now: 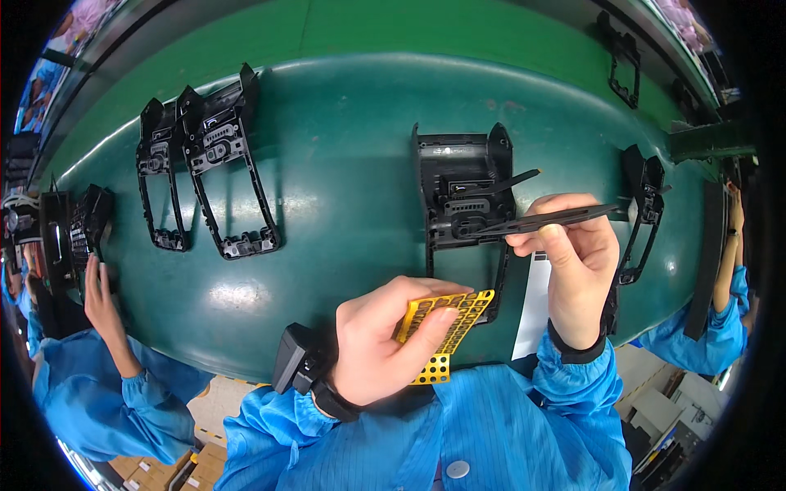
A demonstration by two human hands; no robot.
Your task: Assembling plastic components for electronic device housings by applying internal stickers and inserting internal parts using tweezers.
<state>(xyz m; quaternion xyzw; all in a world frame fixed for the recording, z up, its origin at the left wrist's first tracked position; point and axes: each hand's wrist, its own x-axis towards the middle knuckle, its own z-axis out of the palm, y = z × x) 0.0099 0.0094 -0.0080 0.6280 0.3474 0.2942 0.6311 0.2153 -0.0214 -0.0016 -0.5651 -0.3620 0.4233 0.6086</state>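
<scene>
My left hand (378, 337) is closed on a yellow sheet (473, 311) with rows of dark shapes, the thumb lying across it. A lower part of the sheet shows round dark dots. Pinched between the fingers of my right hand (580, 274) are black tweezers (573, 215), their tips pointing left over a black plastic frame (467, 155). Whether the tips touch the frame or hold anything, I cannot tell. The frame lies on the green table just beyond my hands, its lower part partly hidden by them. A thin dark strip (508, 182) with an orange tip sticks out from its right side.
Two similar black frames (219, 155) lie at the left, and another (643, 204) at the right. White paper (532, 315) lies by my right wrist. Co-workers in blue sit at both sides; one person's hand (100, 299) is at the left table edge, near a dark part (92, 217).
</scene>
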